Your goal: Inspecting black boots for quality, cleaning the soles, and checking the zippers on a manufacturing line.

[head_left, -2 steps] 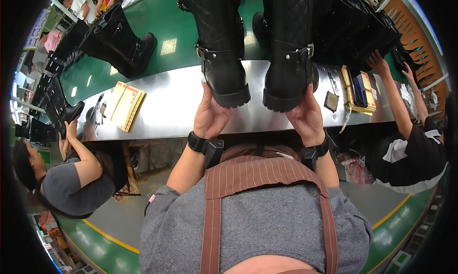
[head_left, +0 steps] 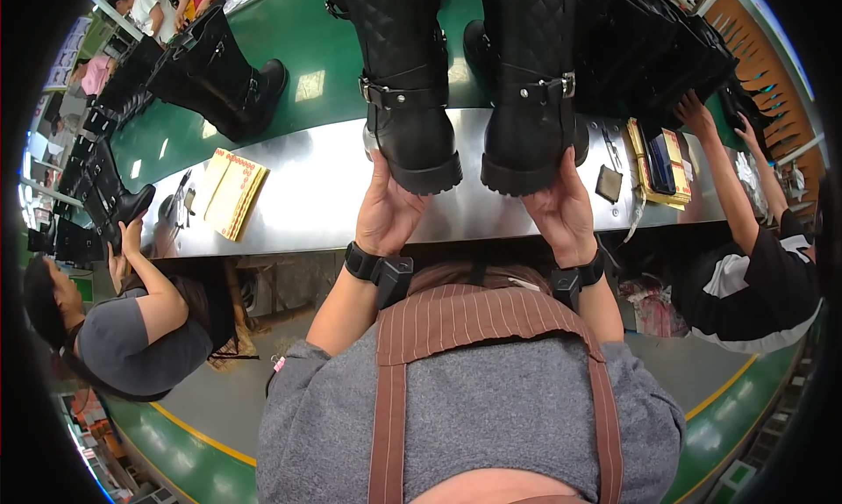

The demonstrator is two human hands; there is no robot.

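Note:
Two tall black boots with quilted shafts, buckled ankle straps and lugged soles are held side by side over the metal table edge, heels toward me. My left hand [head_left: 392, 213] grips the left boot [head_left: 409, 135] at its sole, thumb up along the side and fingers underneath. Under the right boot [head_left: 528, 134] my right hand [head_left: 561, 210] does the same, thumb on its outer side. The boots' upper ends run out at the top of the view. A dark band with a small box sits on each of my wrists.
Yellow paper stacks lie left [head_left: 235, 194] and right [head_left: 680, 166], the right one under a dark phone [head_left: 660, 166]. A small dark pad [head_left: 609, 185] is beside it. Another boot [head_left: 219, 83] stands far left; more crowd the right. Co-workers [head_left: 149, 328] flank me, the left one holding a boot.
Both boots have tipped or shifted slightly, their heels a little higher in the view and the right one slightly left. My hands stay in nearly the same place.

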